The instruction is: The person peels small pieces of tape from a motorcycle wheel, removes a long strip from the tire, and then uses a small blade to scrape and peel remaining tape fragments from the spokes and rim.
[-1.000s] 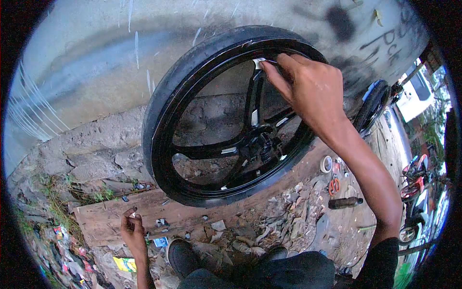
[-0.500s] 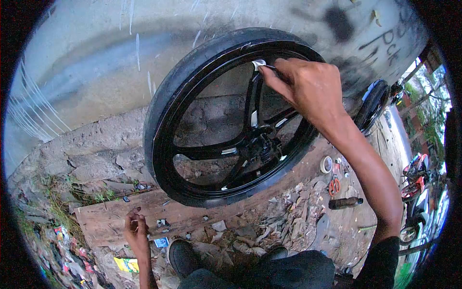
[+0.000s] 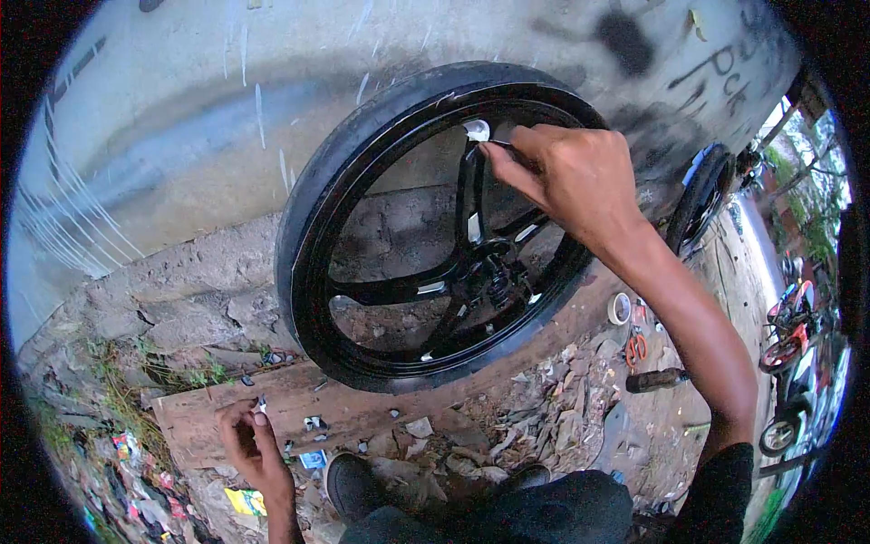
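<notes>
A black wheel with a tyre (image 3: 313, 195) leans against the wall, its spokes marked with small white patches. At the upper end of the top spoke is a white patch (image 3: 476, 131). My right hand (image 3: 575, 172) is beside that patch, thumb and fingers pinched together; whatever they hold is too small to name. Lower left, my left hand (image 3: 256, 444) is above the edge of the wooden plank (image 3: 353, 410), thumb and index finger pressed together around a tiny light-coloured piece.
Right of the wheel lie a tape roll (image 3: 619, 308), orange-handled scissors (image 3: 636, 348) and a dark bottle (image 3: 656, 380). Rubble and scraps cover the ground by my shoes (image 3: 352, 485). Another tyre (image 3: 696, 195) and parked motorcycles (image 3: 787, 335) stand farther right.
My right hand has shifted slightly down and left, showing more of the white patch. The fingers of my left hand have closed together, and a small piece now shows at their tips.
</notes>
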The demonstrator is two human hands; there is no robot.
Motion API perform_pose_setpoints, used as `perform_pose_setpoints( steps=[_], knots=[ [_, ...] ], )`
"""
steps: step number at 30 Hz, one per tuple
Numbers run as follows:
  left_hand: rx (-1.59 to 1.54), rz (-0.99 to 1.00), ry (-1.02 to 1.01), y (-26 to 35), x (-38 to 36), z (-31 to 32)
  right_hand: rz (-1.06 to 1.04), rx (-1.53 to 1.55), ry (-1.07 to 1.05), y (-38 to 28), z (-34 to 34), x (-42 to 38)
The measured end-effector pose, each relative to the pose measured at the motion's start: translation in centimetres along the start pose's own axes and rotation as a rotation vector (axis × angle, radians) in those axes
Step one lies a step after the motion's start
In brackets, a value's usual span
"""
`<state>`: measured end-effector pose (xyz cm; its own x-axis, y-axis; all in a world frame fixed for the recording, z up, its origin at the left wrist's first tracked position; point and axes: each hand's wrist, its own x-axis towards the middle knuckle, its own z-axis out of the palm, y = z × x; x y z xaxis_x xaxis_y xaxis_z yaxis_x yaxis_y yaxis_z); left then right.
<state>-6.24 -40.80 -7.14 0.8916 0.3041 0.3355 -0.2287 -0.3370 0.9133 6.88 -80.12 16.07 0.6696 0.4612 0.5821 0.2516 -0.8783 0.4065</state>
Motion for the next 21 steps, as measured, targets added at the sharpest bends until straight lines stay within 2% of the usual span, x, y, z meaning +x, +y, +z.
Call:
perform_pose_setpoints(
  steps=[3,6,9,11,13,15,18,21],
  knots=[
    [0.043,0.059,-0.026,1.7,0.2,-0.3,-0.031,0.023,-0.004,-0.4,-0.3,-0.5],
    [-0.164,0.058,-0.034,2.3,0.1,0.1,-0.017,0.082,0.004,-1.4,-1.1,-1.3],
    [-0.063,0.298,-0.202,8.1,1.7,2.0,0.081,0.205,0.069,-2.3,-2.4,-2.3],
    [-0.071,0.441,-0.338,10.3,4.1,3.6,0.205,0.308,0.001,-3.2,-4.1,-3.8],
    [0.056,0.499,-0.38,16.1,6.2,5.9,0.346,0.451,-0.032,-4.4,-5.5,-6.0],
    [0.08,0.67,-0.384,18.7,8.1,8.9,0.541,0.627,-0.115,-5.2,-6.7,-8.8],
    [0.154,0.771,-0.335,20.7,9.8,13.3,0.8,0.88,-0.148,-7.0,-7.1,-14.8],
    [0.332,0.847,-0.357,22.3,11.2,15.9,1.073,1.081,-0.413,-9.3,-6.9,-22.8]
  ],
)
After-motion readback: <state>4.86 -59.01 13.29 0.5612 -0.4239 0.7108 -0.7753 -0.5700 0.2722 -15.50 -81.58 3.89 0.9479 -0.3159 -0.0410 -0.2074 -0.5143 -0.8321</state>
